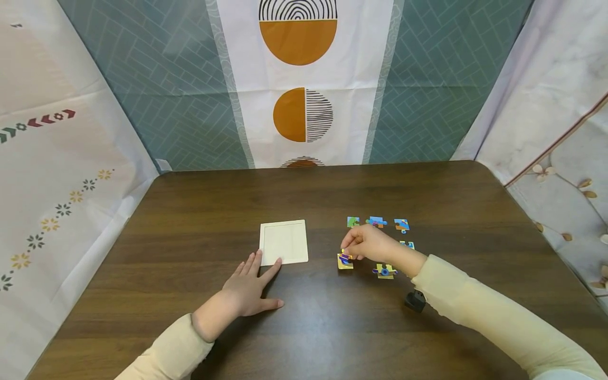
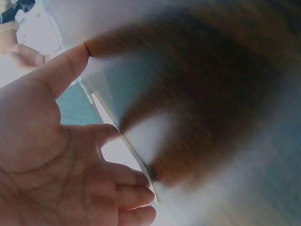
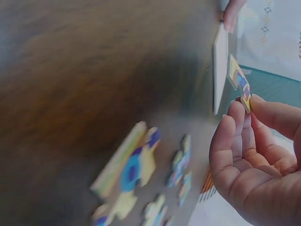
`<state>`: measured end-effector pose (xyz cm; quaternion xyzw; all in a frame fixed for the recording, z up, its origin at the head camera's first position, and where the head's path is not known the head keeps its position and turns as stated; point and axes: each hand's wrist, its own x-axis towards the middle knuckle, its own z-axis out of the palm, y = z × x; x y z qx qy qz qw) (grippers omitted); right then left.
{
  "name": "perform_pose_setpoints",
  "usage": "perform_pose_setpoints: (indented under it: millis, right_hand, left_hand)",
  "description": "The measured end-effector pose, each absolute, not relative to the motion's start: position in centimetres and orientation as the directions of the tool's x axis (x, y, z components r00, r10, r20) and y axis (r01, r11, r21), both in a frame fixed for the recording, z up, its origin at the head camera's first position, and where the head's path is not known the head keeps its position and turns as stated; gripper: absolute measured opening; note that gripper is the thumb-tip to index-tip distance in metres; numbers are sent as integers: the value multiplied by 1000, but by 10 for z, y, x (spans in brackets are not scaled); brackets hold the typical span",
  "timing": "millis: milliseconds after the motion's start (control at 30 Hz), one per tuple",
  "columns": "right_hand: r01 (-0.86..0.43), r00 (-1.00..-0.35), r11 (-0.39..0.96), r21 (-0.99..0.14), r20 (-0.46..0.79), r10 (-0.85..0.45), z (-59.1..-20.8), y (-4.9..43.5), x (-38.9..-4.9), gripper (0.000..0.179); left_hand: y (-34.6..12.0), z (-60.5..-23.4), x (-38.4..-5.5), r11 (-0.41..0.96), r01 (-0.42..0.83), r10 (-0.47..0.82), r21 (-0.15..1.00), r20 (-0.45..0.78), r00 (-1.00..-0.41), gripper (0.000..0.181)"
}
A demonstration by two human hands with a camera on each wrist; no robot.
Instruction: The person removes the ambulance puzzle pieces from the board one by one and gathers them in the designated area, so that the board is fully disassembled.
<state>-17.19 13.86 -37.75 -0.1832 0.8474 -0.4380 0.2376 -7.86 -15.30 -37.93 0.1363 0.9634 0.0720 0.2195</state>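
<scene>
My right hand (image 1: 366, 243) pinches a yellow jigsaw piece (image 3: 240, 80) with purple and blue marks between thumb and fingertips. In the right wrist view, that piece is tilted and lifted off the table. A square, pale puzzle tray (image 1: 285, 241) with a raised border lies left of it. My left hand (image 1: 244, 290) is spread flat, its fingertips touching the tray's near edge and lower left corner, the thumb on the tabletop. In the left wrist view the fingers lie along the thin tray edge (image 2: 134, 153). Near my right wrist is a yellow piece with a blue ring (image 1: 385, 272).
Beyond my right hand, a row holds a green-and-blue piece (image 1: 353, 221), a blue piece (image 1: 377, 221) and another blue-and-orange piece (image 1: 401, 225). My forearm partly hides one more piece (image 1: 407, 245). The brown table (image 1: 214, 211) ends at hanging cloths behind and on both sides.
</scene>
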Motion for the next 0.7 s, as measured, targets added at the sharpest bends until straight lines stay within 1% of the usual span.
perform_pose_setpoints:
  millis: [500,567,700]
  right_hand:
    - [-73,-832,594,-801,-280,-480,-393,165,-166,8]
    - [-72,-829,585,-808,-278,-485,-393,166,-166,8]
    - [-108,-818,554,-825,-243,-521,-392,169,-165,7]
  left_hand:
    - [-152,-379,-79,954,229,290,192,-409,-865,84]
    - [-152,-379,-79,954,229,290,192,-410,-865,84]
    - [-151,-379,-79,954,232,292,192,-408,-865,84]
